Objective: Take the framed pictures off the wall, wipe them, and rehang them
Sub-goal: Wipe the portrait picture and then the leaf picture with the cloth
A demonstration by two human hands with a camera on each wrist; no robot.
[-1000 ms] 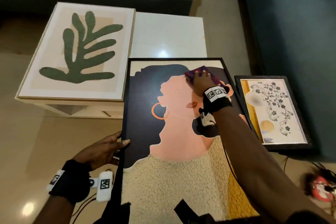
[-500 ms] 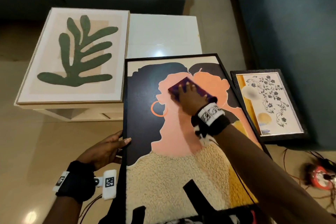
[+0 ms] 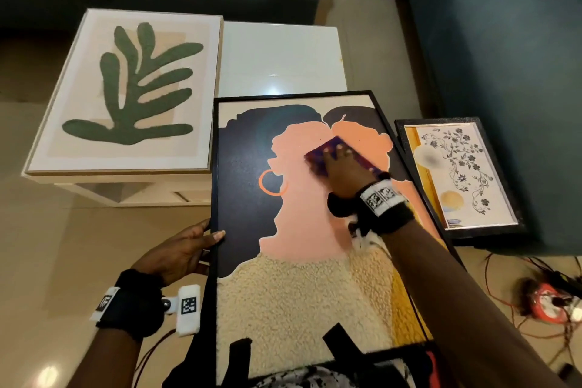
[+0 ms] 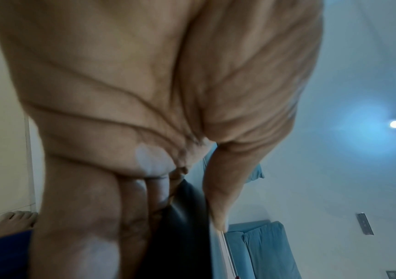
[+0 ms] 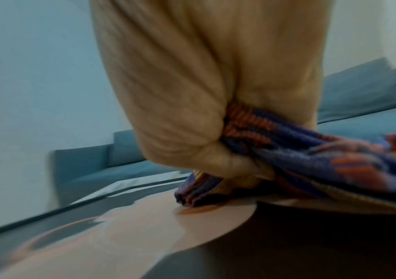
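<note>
A large black-framed picture of two faces [image 3: 299, 277] slopes from my lap up to the white table's edge. My left hand [image 3: 189, 249] grips its left frame edge, thumb on the front and fingers behind; the left wrist view shows my left hand [image 4: 144, 94] around the dark frame edge [image 4: 185, 226]. My right hand [image 3: 343, 170] presses a purple and orange cloth [image 3: 316, 157] on the glass in the upper middle, between the two faces. In the right wrist view my thumb pinches the bunched cloth [image 5: 311, 156] against the right hand [image 5: 192, 85], above the glass [image 5: 144, 226].
A leaf picture in a pale frame [image 3: 126, 88] lies on the white table [image 3: 280, 57]. A small floral picture in a black frame [image 3: 456, 173] leans against the blue sofa [image 3: 504, 41] on the right. Cables and a red device [image 3: 548, 302] lie on the floor.
My right hand swept the cloth from the picture's upper right down-left to the middle, then slightly back right. The left hand kept its grip on the frame edge.
</note>
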